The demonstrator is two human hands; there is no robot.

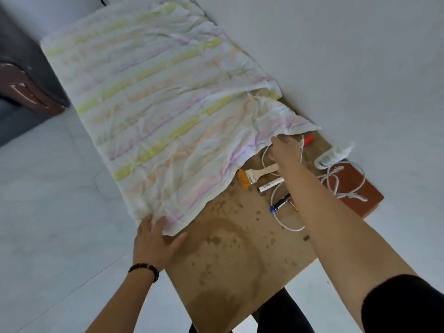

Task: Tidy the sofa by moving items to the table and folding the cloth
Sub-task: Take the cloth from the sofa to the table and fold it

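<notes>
Pressing down flat and spread, the left hand pins the striped cloth to the table; the right hand pinches its raised edge. White marker print: illegible.

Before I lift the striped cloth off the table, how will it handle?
Probably floppy: the striped cloth is creased all over and folds on itself, so it should sag between grips. Likely light too. Its edge lies against the brush and white cable, so dragging may shift them.
</notes>
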